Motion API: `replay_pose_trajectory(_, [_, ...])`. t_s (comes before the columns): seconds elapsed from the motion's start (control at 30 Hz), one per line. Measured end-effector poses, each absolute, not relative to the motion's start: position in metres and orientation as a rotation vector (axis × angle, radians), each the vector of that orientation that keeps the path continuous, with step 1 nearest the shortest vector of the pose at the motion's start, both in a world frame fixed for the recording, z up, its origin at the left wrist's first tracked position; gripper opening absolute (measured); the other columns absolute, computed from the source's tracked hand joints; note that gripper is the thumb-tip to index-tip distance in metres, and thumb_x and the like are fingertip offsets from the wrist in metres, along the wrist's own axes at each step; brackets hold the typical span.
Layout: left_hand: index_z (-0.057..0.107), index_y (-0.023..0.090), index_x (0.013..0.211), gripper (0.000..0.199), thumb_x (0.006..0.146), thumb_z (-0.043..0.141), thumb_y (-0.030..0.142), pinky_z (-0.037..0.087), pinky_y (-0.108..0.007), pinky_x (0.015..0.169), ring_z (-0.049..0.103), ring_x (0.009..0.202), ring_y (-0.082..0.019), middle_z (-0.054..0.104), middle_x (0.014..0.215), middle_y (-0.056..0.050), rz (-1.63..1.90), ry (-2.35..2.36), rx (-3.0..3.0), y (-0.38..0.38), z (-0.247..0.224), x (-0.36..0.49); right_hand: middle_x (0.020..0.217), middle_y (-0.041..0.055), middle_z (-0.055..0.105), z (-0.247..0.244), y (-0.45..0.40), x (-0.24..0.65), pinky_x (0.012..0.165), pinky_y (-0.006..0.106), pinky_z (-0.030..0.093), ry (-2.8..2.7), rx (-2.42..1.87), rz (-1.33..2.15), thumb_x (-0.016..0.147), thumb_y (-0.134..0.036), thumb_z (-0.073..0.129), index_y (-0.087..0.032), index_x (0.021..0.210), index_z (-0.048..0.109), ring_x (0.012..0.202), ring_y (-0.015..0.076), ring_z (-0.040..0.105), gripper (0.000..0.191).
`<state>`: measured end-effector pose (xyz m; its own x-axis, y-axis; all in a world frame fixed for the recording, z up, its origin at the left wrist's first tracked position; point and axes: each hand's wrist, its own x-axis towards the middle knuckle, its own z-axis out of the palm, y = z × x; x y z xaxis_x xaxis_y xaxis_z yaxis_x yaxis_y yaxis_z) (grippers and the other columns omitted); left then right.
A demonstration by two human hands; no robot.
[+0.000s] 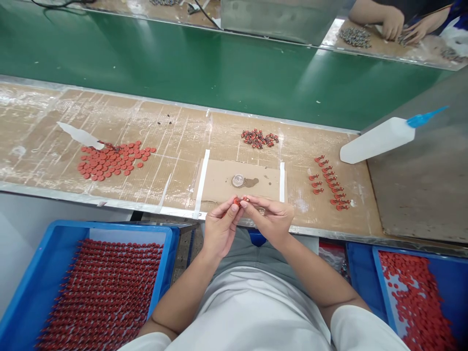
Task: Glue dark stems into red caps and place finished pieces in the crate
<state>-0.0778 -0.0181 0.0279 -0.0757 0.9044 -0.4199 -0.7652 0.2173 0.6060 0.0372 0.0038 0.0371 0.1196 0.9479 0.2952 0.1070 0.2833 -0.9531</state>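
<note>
Right now, a small red piece (237,201) sits between the fingertips of the two hands, over the near edge of the workbench (175,126), just on the person's side of a clear round cup (238,181). The left hand (221,226) is nearly closed, thumb and fingers pinching the red piece. The right hand (271,217) meets it from the other side, its thumb and fingertips closed together at a tiny shiny-tipped part (246,199); whether the two pieces are joined cannot be told.

The cup stands on a flat, matte cardboard sheet (219,178), beside a dark, wet-looking stain (250,183), between two white tape strips. The bench has a brown, glossy, wrinkled covering. Flat, round red discs (109,163) lie heaped on its left, touching a thin white strip (80,135). Beyond the cup is a loose pile of slender red-and-dark parts (259,139). On the right, red pieces with dark stems (331,183) lie in slanting rows near a smooth, whitish plastic bottle (378,140), which is tilted and has a pointed blue nozzle (426,117). Below left, a blue plastic crate (54,239) holds dense rows of red pieces.
</note>
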Motion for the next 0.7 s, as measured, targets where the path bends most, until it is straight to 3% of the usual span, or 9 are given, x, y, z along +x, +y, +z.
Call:
replay_pose_trajectory(0.23, [0.075, 0.018, 0.091, 0.029, 0.063, 0.082, 0.022, 0.052, -0.035, 0.095, 0.069, 0.096, -0.021, 0.074, 0.099, -0.008, 1.419, 0.929, 0.24, -0.02, 0.029, -0.077, 0.088, 0.0021, 0.075, 0.034, 0.002, 0.039, 0.071, 0.032, 0.064, -1.336, -1.151, 0.833, 0.07, -0.025, 0.077, -0.025, 0.088, 0.075, 0.075, 0.0181, 0.072, 0.018])
replay_pose_trajectory(0.7, [0.075, 0.019, 0.092, 0.025, 0.067, 0.079, 0.02, 0.052, -0.029, 0.092, 0.069, 0.094, -0.017, 0.074, 0.098, -0.007, 1.42, 0.926, 0.267, -0.023, 0.026, -0.071, 0.089, 0.001, 0.075, 0.021, -0.006, 0.037, 0.073, 0.032, 0.063, -1.222, -1.164, 0.79, 0.069, -0.021, 0.077, -0.025, 0.088, 0.075, 0.076, 0.0181, 0.072, 0.019])
